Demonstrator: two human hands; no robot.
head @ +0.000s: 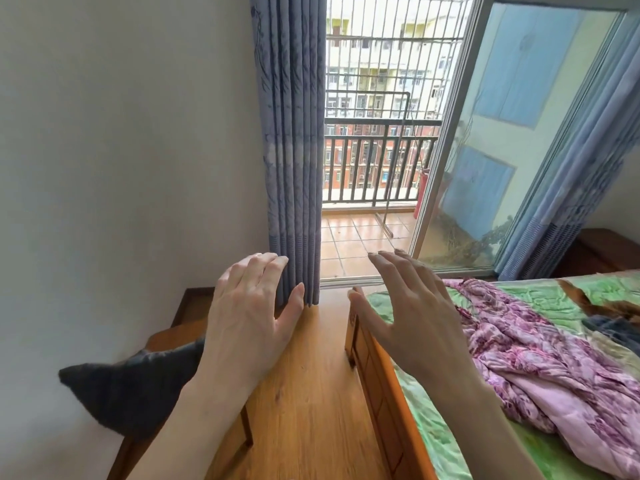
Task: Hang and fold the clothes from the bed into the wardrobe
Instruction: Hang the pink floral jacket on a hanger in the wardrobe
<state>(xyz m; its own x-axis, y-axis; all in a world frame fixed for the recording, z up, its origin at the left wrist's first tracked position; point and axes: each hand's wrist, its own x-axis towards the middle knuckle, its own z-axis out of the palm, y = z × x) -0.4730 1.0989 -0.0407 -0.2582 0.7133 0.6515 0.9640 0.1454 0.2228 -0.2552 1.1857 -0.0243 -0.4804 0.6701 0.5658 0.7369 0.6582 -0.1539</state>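
Note:
My left hand [247, 317] and my right hand [412, 313] are both raised in front of me, palms down, fingers straight and spread, holding nothing. To the right lies the bed [377, 386] with a wooden frame and a green sheet. A crumpled pink and purple floral cloth [540, 362] lies on it, just right of my right hand. A dark blue garment [620, 329] shows at the right edge of the bed. No wardrobe is in view.
A low wooden piece of furniture [173, 337] stands against the white wall at left, with a dark grey cloth [131, 389] draped on it. Wooden floor [308, 393] runs between it and the bed toward blue curtains [291, 150] and an open balcony door [519, 133].

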